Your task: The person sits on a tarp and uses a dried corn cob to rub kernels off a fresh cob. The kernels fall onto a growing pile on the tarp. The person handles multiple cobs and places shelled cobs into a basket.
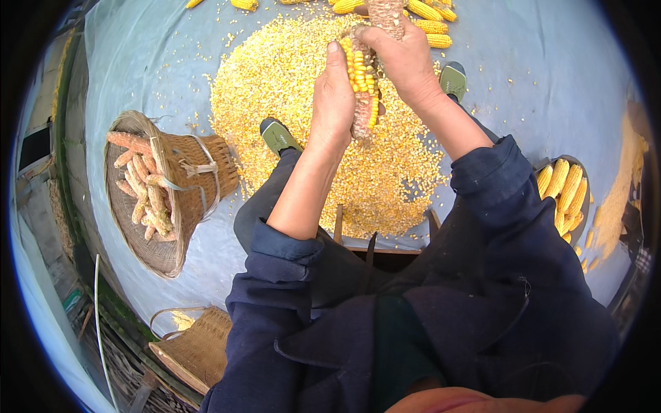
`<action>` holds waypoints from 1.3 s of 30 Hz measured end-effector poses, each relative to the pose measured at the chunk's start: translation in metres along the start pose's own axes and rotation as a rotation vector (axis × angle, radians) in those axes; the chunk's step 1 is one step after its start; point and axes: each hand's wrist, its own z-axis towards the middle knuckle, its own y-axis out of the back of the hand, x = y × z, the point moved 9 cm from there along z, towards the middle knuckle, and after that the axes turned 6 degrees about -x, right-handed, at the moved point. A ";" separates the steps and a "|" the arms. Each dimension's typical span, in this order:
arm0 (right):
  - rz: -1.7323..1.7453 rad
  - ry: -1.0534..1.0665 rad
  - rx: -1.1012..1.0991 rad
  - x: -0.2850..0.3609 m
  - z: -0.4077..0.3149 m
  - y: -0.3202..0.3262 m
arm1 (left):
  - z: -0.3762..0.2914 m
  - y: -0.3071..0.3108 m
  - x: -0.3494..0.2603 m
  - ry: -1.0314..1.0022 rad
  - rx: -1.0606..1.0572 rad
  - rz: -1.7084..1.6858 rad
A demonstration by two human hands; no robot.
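My left hand (338,95) is closed around a partly shelled corn cob (360,77), its thumb along the yellow kernels still on it. The cob's lower part is bare and pinkish. Gripped in my right hand (408,62) is a bare corn cob (386,18), held against the upper end of the first cob. Beneath both hands a wide heap of loose corn kernels (273,62) covers the sheet. The fingers of both hands are partly hidden behind the cobs.
A woven basket (193,170) of bare cobs (150,196) lies tilted at left. Another basket (201,346) is at lower left. Unshelled ears (570,188) fill a container at right; more ears (428,26) lie beyond the heap. A blue sheet (516,67) covers the ground. My shoes (279,135) touch the heap's edges.
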 end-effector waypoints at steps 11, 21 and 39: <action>0.028 -0.036 0.046 -0.003 -0.003 -0.022 | 0.002 0.011 -0.010 -0.207 -0.179 0.211; 0.562 -0.231 0.090 -0.018 -0.001 -0.032 | 0.005 0.014 -0.007 -0.064 -0.111 0.085; 0.394 -0.078 0.048 -0.015 0.000 -0.030 | 0.006 0.014 -0.006 -0.069 -0.111 0.002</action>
